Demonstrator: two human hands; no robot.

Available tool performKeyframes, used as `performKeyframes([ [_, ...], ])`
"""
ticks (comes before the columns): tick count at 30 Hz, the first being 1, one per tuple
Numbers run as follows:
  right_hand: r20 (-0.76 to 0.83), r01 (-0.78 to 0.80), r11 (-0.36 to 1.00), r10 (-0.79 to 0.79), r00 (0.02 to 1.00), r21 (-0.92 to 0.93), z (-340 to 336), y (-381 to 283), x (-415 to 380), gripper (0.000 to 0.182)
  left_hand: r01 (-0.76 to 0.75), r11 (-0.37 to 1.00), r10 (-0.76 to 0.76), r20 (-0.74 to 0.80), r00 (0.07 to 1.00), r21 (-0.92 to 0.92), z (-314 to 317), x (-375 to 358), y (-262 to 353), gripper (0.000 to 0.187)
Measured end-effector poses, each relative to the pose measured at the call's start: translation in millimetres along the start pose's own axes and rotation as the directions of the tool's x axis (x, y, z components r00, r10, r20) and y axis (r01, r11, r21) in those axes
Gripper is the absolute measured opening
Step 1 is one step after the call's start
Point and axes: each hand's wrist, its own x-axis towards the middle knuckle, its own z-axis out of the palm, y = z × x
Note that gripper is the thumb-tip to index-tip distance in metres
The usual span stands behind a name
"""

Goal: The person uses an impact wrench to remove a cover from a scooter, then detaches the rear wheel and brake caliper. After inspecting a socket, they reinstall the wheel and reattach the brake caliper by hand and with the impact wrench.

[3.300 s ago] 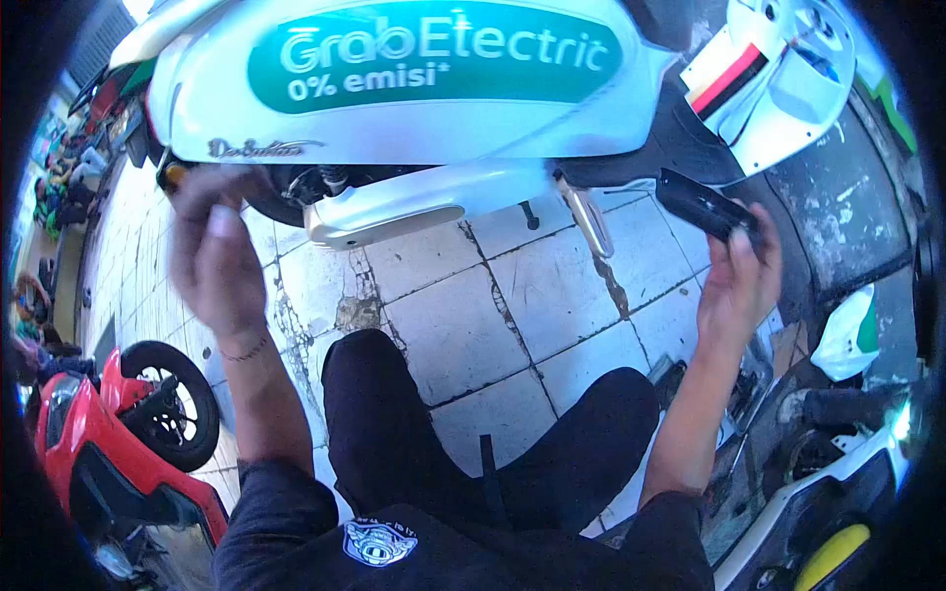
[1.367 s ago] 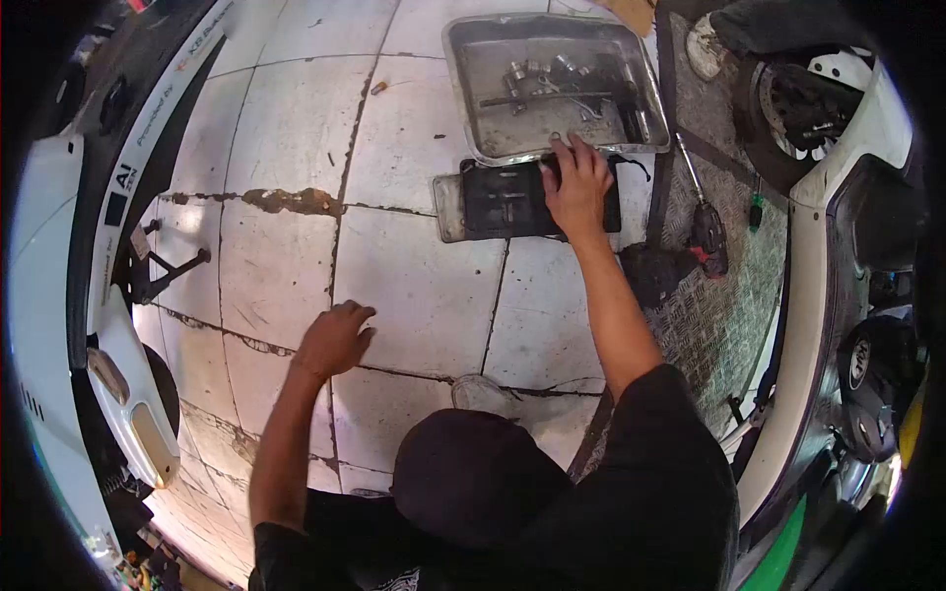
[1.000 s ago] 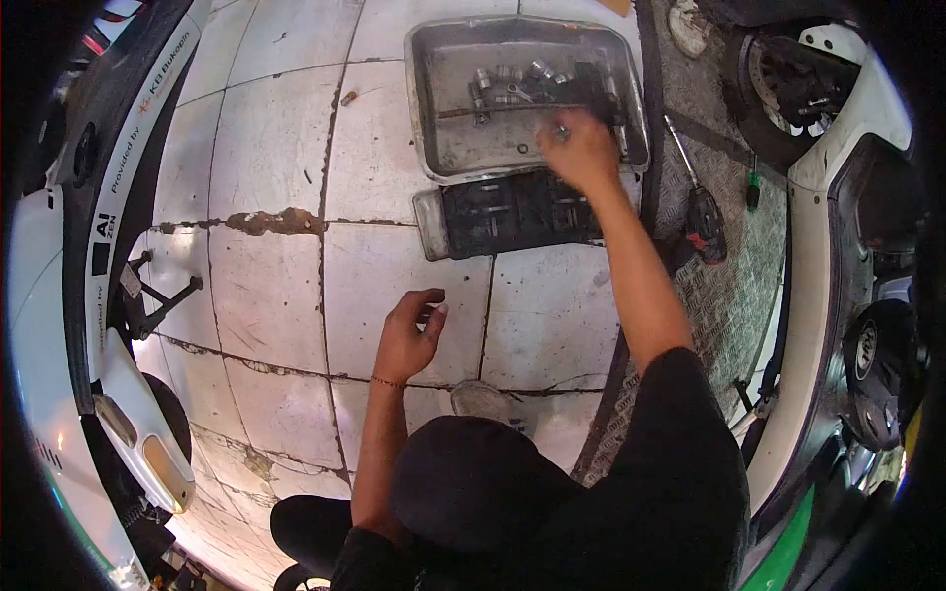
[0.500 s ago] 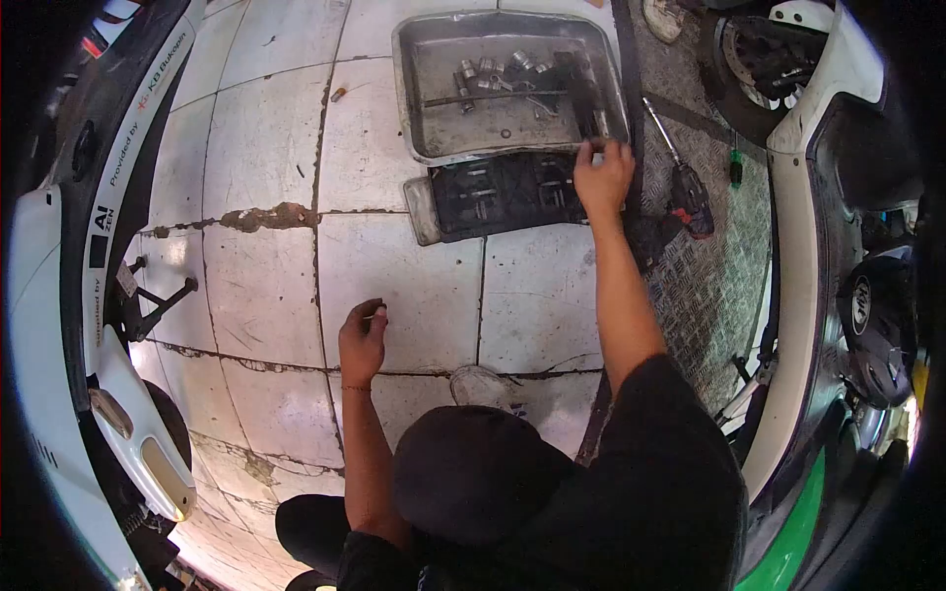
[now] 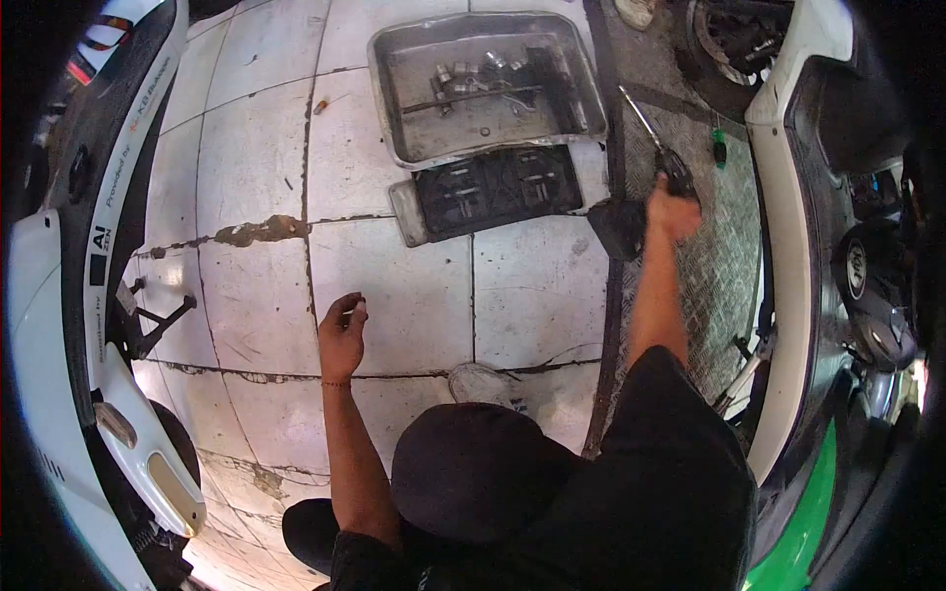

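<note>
The right hand (image 5: 675,212) closes around the drill (image 5: 670,177) lying on the metal floor plate (image 5: 724,266), beside the tray (image 5: 394,108). The left hand (image 5: 342,335), loosely curled, pinches something small over the floor tiles (image 5: 256,295), maybe keeping it ready.

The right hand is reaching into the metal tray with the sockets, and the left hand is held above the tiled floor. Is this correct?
Not quite. In the head view the right hand grips the power tool beside the metal tray, not inside it. The left hand is indeed above the tiled floor.
</note>
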Motion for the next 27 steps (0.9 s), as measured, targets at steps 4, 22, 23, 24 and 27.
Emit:
performKeyframes([
  [4, 0.316, -0.184, 0.807, -0.003, 0.949, 0.561, 70.5, 52.6, 88.1, 0.076, 0.117, 0.993, -0.117, -0.027, 0.993, -0.023, -2.6, -0.6, -14.0, 0.034],
  [22, 0.557, -0.493, 0.376, -0.080, 0.826, 0.785, 6.2, 144.3, -34.8, 0.040, -0.083, 0.997, 0.080, 0.295, 0.952, -0.002, 45.2, -11.9, 59.1, 0.034],
  [23, 0.623, -0.540, 0.378, -0.138, 0.770, 0.752, 4.0, 171.4, -33.8, 0.040, -0.061, 0.988, 0.113, 0.401, 0.909, -0.141, 55.9, -13.5, 60.8, 0.037],
  [24, 0.639, -0.510, 0.464, -0.173, 0.750, 0.724, -9.0, 190.3, -37.9, 0.040, -0.024, 0.961, 0.162, 0.493, 0.855, -0.274, 67.6, -14.7, 64.3, 0.041],
  [27, 0.657, -0.397, 0.601, -0.302, 0.691, 0.694, -44.0, 221.6, -53.5, 0.039, 0.215, 0.890, 0.064, 0.578, 0.813, -0.401, 110.8, -24.7, 103.7, 0.050],
])
